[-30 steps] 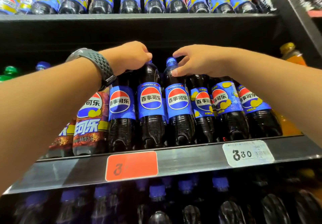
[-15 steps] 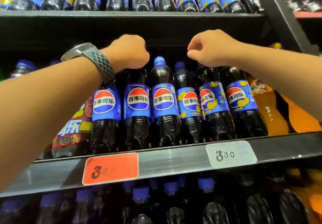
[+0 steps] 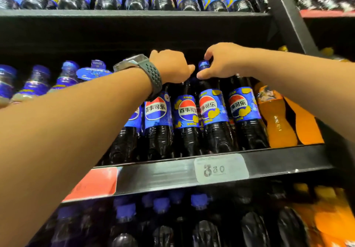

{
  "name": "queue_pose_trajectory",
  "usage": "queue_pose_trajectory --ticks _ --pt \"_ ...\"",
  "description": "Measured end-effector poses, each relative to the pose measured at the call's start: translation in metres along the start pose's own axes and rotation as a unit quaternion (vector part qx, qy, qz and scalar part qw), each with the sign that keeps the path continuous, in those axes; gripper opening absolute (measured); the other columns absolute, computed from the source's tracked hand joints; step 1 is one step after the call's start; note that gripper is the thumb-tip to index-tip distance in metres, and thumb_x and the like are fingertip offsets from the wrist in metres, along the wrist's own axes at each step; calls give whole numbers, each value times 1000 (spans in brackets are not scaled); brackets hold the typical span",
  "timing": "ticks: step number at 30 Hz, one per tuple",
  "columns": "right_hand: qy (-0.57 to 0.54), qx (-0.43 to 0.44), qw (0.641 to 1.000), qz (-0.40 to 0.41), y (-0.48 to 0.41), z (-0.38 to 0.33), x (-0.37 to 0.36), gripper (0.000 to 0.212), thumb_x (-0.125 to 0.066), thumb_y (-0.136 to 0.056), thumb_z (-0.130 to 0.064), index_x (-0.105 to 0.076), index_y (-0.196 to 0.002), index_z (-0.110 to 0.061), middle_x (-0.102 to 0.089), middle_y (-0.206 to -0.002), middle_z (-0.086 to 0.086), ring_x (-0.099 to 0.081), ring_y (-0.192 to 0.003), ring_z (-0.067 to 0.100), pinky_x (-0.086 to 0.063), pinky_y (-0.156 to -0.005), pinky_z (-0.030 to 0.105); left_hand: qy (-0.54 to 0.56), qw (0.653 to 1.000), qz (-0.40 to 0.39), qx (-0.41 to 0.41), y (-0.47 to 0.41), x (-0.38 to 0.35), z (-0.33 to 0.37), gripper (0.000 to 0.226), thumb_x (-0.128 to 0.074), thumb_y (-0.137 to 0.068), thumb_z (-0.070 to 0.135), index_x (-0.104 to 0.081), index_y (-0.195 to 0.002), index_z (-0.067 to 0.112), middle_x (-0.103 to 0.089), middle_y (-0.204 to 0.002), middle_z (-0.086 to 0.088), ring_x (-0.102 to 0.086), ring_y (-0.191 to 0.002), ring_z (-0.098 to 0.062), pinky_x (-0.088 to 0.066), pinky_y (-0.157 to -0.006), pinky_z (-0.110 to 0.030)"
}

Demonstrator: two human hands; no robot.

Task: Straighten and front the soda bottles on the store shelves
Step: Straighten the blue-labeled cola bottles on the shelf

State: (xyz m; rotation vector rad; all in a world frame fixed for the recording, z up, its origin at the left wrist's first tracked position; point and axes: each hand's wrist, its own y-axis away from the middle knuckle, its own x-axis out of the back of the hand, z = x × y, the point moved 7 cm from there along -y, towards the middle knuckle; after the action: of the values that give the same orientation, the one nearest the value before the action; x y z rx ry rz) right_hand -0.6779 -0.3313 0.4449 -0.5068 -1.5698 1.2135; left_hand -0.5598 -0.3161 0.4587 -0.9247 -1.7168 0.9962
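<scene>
Dark cola bottles with blue labels stand in a row on the middle shelf (image 3: 288,160). My right hand (image 3: 224,60) pinches the blue cap and neck of one cola bottle (image 3: 213,110), whose yellow-spotted label faces front. My left hand (image 3: 171,67), with a grey watch at the wrist, curls over the top of the neighbouring cola bottle (image 3: 185,112); its cap is hidden under my fingers. Another cola bottle (image 3: 156,110) stands under my left wrist. My left forearm hides the bottles further left.
Orange soda bottles (image 3: 274,116) stand at the right end of the same shelf. Purple-capped bottles (image 3: 36,81) fill its left end. More cola lines the top shelf (image 3: 134,13) and the shelf below. A white price tag (image 3: 221,168) and a red tag (image 3: 98,183) sit on the rail.
The view has shifted right along the shelf. My right hand dropped from above the row and took hold of a bottle's cap. My left hand moved right onto the neighbouring bottle top.
</scene>
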Motion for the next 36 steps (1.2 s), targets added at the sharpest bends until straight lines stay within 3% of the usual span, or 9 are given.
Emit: queue_pose_trajectory --ticks 6,11,14,19,27,33,36 --pt "-33 14 999 -15 1 6 -2 60 -66 -85 -44 -51 -131 -9 -59 -124 9 -56 -108 27 -46 -88 31 15 1000 -7 15 -2 -9 0 60 -45 -86 66 -59 -115 16 -63 -118 -8 -54 -114 -31 -29 -100 -46" --pt "-57 18 998 -2 3 6 -5 75 -62 -78 -61 -51 -130 -8 -56 -129 9 -53 -115 26 -45 -92 34 45 998 -34 35 -5 -9 -3 57 -50 -83 69 -58 -110 19 -62 -115 -4 -53 -115 -29 -27 -103 -48" --pt "-51 19 998 1 3 9 -8 82 -68 -73 -61 -45 -135 -12 -55 -128 7 -53 -114 25 -44 -87 31 78 994 -28 66 -6 -9 -6 55 -48 -88 59 -54 -124 17 -59 -125 -7 -49 -121 -30 -24 -107 -50" --pt "-66 18 998 0 6 11 -12 98 -75 -62 -65 -39 -137 -13 -53 -128 4 -52 -111 23 -39 -75 29 156 983 6 100 -7 -10 -12 54 -54 -87 54 -57 -124 15 -60 -124 -8 -52 -118 -30 -33 -105 -45" --pt "-167 10 986 -2 5 16 -10 104 -85 -59 -49 -33 -143 -18 -53 -130 2 -53 -113 22 -40 -77 30 235 964 25 124 -10 0 -19 42 -59 -84 44 -65 -112 13 -65 -114 -12 -58 -108 -33 -46 -97 -45" --pt "-181 8 983 -4 8 22 -2 82 -85 -59 -49 -51 -129 -20 -62 -105 -2 -58 -90 17 -47 -68 28 256 957 27 133 -8 -1 -19 41 -57 -87 44 -66 -111 12 -66 -113 -14 -60 -106 -34 -47 -96 -46" --pt "-176 12 984 -20 9 24 -3 76 -82 -63 -49 -55 -125 -17 -66 -103 -1 -62 -91 18 -53 -79 34 245 960 25 136 -8 -2 -16 41 -55 -88 45 -66 -111 13 -64 -114 -14 -57 -109 -36 -46 -96 -48"
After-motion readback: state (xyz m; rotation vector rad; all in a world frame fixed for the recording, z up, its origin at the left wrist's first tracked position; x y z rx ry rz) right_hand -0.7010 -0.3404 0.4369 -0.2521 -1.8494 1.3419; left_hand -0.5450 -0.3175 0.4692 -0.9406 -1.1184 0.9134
